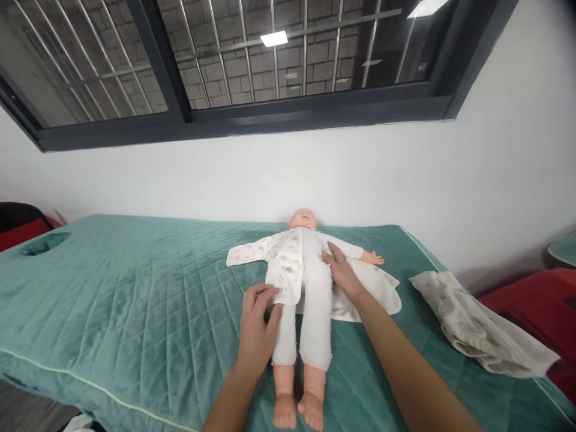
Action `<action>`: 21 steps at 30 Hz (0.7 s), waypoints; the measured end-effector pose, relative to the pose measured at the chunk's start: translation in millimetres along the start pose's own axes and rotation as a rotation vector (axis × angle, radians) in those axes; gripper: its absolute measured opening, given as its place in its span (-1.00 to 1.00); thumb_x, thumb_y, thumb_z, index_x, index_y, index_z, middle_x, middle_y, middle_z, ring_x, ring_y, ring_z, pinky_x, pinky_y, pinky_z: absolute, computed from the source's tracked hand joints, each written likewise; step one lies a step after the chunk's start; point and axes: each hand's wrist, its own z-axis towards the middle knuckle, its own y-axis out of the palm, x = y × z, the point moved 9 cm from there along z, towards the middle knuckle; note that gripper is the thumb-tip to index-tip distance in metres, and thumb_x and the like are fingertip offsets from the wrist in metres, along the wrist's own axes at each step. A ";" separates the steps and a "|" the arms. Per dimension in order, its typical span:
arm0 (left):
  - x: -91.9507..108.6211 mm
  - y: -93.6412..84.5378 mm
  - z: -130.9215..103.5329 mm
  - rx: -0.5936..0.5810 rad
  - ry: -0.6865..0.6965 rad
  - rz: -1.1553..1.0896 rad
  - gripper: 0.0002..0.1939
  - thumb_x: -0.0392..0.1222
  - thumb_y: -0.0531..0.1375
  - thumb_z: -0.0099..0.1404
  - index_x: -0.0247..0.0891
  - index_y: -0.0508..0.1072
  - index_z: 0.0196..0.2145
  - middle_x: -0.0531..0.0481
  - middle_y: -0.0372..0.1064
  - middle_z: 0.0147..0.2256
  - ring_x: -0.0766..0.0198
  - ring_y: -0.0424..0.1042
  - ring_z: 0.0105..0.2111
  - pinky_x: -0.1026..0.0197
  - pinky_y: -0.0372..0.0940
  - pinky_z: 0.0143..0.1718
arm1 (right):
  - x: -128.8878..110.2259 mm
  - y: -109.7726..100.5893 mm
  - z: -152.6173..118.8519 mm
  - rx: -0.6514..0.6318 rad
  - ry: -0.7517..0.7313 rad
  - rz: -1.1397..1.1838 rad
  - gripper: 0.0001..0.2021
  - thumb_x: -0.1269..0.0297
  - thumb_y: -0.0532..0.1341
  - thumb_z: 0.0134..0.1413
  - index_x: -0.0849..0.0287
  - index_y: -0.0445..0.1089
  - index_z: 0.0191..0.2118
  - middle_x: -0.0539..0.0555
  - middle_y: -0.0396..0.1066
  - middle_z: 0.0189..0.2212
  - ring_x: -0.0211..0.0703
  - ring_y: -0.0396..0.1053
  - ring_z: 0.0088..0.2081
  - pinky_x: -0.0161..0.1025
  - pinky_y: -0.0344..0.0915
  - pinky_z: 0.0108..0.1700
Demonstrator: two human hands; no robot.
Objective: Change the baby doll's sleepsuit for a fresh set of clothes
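Observation:
A baby doll point(315, 324) in a white cloth body suit lies on its back, head toward the wall and bare feet toward me. A white printed baby shirt point(288, 264) covers one side of its chest, the sleeve spread out to the left. The shirt's other half lies spread under the doll's arm on the right. My left hand point(257, 327) pinches the shirt's lower hem at the doll's hip. My right hand point(342, 275) rests against the other side of the doll's torso, its fingers extended and apart from any grip I can see.
The doll lies on a green quilted bed cover point(148, 300) with a face hole point(45, 243) at the far left. A crumpled pale printed garment point(481, 324) lies at the right edge. Red chairs point(535, 300) stand beside the bed. Behind are a white wall and a barred window point(288, 60).

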 end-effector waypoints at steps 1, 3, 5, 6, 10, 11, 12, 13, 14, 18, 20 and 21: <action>9.9 2.6 0.9 -0.053 0.062 0.026 -0.83 -0.24 0.06 0.32 -0.17 0.42 -0.18 -0.05 0.33 -0.15 0.20 0.32 -0.10 0.09 0.23 -0.06 | -0.1 -1.1 0.2 -0.005 -0.003 -0.017 -0.29 -0.12 0.07 0.12 0.10 0.04 0.32 0.10 -0.06 0.34 -0.04 -0.09 0.34 -0.07 -0.17 0.35; 27.5 5.9 1.9 -0.165 0.172 0.108 -0.84 -0.24 0.04 0.35 -0.20 0.41 -0.31 -0.02 0.36 -0.27 0.21 0.31 -0.21 0.09 0.21 -0.15 | -0.6 -6.4 1.8 -0.047 -0.014 -0.038 -0.27 -0.11 0.10 0.11 0.10 -0.01 0.33 0.14 -0.04 0.33 -0.04 -0.03 0.32 -0.07 -0.09 0.32; 39.3 2.6 7.1 -0.213 0.227 0.199 -0.80 -0.24 0.03 0.35 -0.22 0.39 -0.39 0.00 0.36 -0.34 0.22 0.29 -0.28 0.09 0.17 -0.22 | -1.1 -18.7 4.9 -0.124 -0.016 -0.047 -0.23 -0.11 0.14 0.08 0.07 -0.05 0.34 0.18 0.10 0.27 -0.03 0.17 0.22 -0.07 0.10 0.22; 43.7 -0.5 13.0 -0.210 0.233 0.229 -0.79 -0.24 0.02 0.36 -0.22 0.38 -0.41 0.00 0.36 -0.36 0.22 0.28 -0.30 0.09 0.16 -0.24 | -0.6 -28.5 6.9 -0.162 -0.010 -0.063 -0.26 -0.10 0.15 0.07 0.08 -0.01 0.31 0.19 0.21 0.20 -0.03 0.28 0.14 -0.09 0.19 0.15; 66.2 7.6 58.1 -0.180 0.241 0.221 -0.74 -0.19 -0.03 0.39 -0.22 0.39 -0.37 -0.01 0.38 -0.36 0.22 0.29 -0.29 0.11 0.20 -0.21 | 13.5 -90.8 16.7 -0.138 0.093 -0.482 -0.53 -0.07 0.04 0.13 0.23 0.46 -0.15 0.23 0.50 -0.20 0.03 0.45 -0.18 -0.12 0.31 -0.14; 74.2 19.6 72.8 -0.191 0.253 0.223 -0.73 -0.18 -0.04 0.40 -0.22 0.39 -0.38 -0.02 0.38 -0.35 0.22 0.31 -0.28 0.12 0.22 -0.18 | 18.9 -106.8 17.9 -0.098 0.134 -0.639 -0.53 -0.06 0.03 0.13 0.24 0.49 -0.25 0.26 0.50 -0.24 0.07 0.46 -0.20 -0.10 0.30 -0.17; 83.4 35.7 87.6 -0.206 0.276 0.230 -0.73 -0.16 -0.03 0.39 -0.22 0.40 -0.38 -0.02 0.39 -0.34 0.22 0.32 -0.26 0.12 0.23 -0.17 | 23.6 -119.7 18.1 -0.059 0.171 -0.770 -0.53 -0.06 0.02 0.13 0.23 0.50 -0.28 0.29 0.50 -0.26 0.11 0.45 -0.21 -0.09 0.28 -0.20; 93.8 58.0 100.9 -0.253 0.316 0.239 -0.75 -0.17 -0.02 0.39 -0.21 0.41 -0.34 -0.02 0.41 -0.31 0.22 0.33 -0.22 0.13 0.24 -0.15 | 27.6 -128.3 17.7 -0.028 0.198 -0.857 -0.53 -0.06 0.03 0.11 0.22 0.52 -0.27 0.30 0.50 -0.24 0.14 0.45 -0.20 -0.09 0.27 -0.22; 103.6 83.4 112.8 -0.302 0.357 0.270 -0.77 -0.19 -0.01 0.37 -0.22 0.42 -0.31 -0.03 0.41 -0.28 0.20 0.34 -0.19 0.13 0.25 -0.14 | 31.2 -132.3 16.9 -0.011 0.217 -0.902 -0.53 -0.07 0.04 0.10 0.19 0.52 -0.23 0.30 0.50 -0.22 0.15 0.45 -0.19 -0.10 0.26 -0.23; 132.7 201.4 134.2 -0.609 0.553 0.463 -0.76 -0.29 0.06 0.27 -0.32 0.41 -0.13 -0.18 0.36 -0.07 0.05 0.30 -0.04 0.05 0.26 -0.12 | 38.9 -120.9 17.4 -0.047 0.202 -0.883 -0.62 -0.02 0.11 0.02 0.09 0.52 -0.21 0.22 0.52 -0.27 0.07 0.46 -0.21 -0.21 0.21 -0.29; 132.0 249.9 134.9 -0.800 0.552 0.522 -0.72 -0.25 0.08 0.26 -0.34 0.40 -0.08 -0.23 0.32 0.01 0.01 0.28 0.02 0.01 0.25 -0.07 | 37.7 -116.6 20.9 -0.052 0.163 -0.824 -0.73 0.08 0.15 -0.03 0.09 0.52 -0.32 0.17 0.52 -0.34 0.01 0.45 -0.26 -0.26 0.17 -0.33; 130.6 266.7 135.5 -0.870 0.539 0.536 -0.72 -0.23 0.10 0.25 -0.32 0.41 -0.09 -0.23 0.34 0.00 0.00 0.31 0.00 -0.01 0.26 -0.07 | 36.9 -118.2 22.8 -0.037 0.150 -0.791 -0.76 0.11 0.16 -0.05 0.10 0.51 -0.39 0.14 0.51 -0.39 -0.03 0.44 -0.30 -0.28 0.15 -0.35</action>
